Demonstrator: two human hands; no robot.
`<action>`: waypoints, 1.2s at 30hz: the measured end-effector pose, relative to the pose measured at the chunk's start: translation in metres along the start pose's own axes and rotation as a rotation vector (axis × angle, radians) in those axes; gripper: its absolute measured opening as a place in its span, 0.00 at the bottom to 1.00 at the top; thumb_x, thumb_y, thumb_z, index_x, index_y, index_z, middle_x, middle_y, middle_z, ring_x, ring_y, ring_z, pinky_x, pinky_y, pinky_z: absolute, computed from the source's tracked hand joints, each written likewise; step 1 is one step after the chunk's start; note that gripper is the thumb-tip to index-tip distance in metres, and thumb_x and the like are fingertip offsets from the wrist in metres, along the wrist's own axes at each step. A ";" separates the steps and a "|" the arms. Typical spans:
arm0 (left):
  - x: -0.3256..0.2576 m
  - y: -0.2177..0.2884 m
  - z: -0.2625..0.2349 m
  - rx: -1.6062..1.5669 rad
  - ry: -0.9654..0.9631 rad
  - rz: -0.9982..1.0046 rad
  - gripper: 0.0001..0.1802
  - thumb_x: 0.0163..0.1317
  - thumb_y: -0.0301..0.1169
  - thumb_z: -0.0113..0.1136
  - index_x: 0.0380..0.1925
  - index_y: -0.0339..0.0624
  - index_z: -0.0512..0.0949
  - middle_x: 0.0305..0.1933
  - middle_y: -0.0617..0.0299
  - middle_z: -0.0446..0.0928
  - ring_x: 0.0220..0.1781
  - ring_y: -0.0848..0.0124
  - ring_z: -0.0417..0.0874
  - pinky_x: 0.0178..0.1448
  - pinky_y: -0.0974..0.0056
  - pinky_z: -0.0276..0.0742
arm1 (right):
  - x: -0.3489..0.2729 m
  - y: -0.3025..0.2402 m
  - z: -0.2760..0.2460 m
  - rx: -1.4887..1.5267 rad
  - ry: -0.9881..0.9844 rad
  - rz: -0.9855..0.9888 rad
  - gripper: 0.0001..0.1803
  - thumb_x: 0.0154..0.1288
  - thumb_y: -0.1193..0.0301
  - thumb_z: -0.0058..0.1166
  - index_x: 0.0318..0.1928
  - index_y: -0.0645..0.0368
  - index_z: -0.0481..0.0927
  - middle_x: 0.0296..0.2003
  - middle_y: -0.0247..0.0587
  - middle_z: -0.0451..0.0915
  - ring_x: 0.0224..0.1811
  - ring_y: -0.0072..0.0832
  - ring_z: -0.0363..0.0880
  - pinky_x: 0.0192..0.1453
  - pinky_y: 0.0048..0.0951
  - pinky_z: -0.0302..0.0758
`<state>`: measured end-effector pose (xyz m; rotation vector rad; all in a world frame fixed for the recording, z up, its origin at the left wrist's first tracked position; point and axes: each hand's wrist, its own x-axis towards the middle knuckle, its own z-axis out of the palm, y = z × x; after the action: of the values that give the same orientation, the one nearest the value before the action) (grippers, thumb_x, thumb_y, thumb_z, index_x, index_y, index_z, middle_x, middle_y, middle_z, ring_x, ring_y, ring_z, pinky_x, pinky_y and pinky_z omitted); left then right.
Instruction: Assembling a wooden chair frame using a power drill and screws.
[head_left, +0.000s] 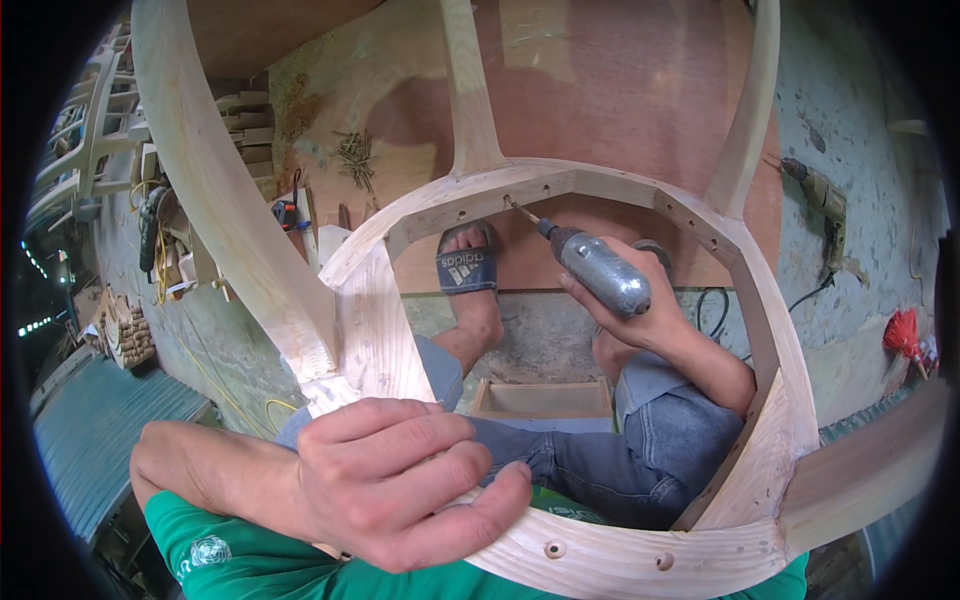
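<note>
A pale wooden chair frame (pixel 785 370) with a rounded seat ring and several legs surrounds my lap. My left hand (pixel 410 480) is closed over its near left rail, fingers curled on the wood. With my right hand (pixel 655 310) I grip a grey power drill (pixel 600 272) inside the ring. Its long bit (pixel 525 213) points away and to the left, the tip at a hole in the inner face of the far rail (pixel 480 203). More holes line that rail, and two show in the near one. The drill body hides part of my right fingers.
A second drill (pixel 828 205) lies on the floor at right, near a red tufted thing (pixel 903 332). Loose screws or nails (pixel 355 160) lie on the reddish board (pixel 600 110). At left are a tape measure (pixel 287 213) and chair frames (pixel 95 145). A wooden box (pixel 540 400) sits between my legs.
</note>
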<state>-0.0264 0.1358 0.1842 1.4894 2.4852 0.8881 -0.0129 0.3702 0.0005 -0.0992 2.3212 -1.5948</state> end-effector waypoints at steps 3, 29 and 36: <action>-0.001 -0.001 0.001 0.004 -0.001 -0.002 0.11 0.47 0.29 0.65 0.32 0.47 0.77 0.23 0.71 0.75 0.25 0.75 0.79 0.31 0.74 0.75 | 0.005 -0.001 -0.005 -0.085 -0.047 0.010 0.16 0.56 0.62 0.63 0.39 0.59 0.78 0.28 0.48 0.80 0.31 0.45 0.81 0.35 0.36 0.75; 0.006 0.004 -0.001 0.023 -0.008 0.000 0.12 0.46 0.29 0.66 0.33 0.46 0.78 0.22 0.70 0.75 0.25 0.74 0.80 0.30 0.74 0.75 | -0.016 0.029 0.004 -0.684 -0.088 -0.254 0.13 0.53 0.71 0.54 0.42 0.50 0.73 0.29 0.44 0.71 0.28 0.43 0.80 0.27 0.41 0.76; 0.005 0.001 -0.001 0.016 -0.018 0.005 0.12 0.45 0.29 0.67 0.32 0.46 0.78 0.22 0.70 0.75 0.24 0.74 0.80 0.29 0.75 0.74 | -0.017 0.025 0.006 -0.645 -0.089 -0.243 0.11 0.54 0.71 0.53 0.40 0.50 0.73 0.29 0.44 0.71 0.28 0.43 0.80 0.27 0.40 0.75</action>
<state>-0.0285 0.1395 0.1866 1.5020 2.4828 0.8539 0.0078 0.3777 -0.0209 -0.6014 2.7333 -0.8404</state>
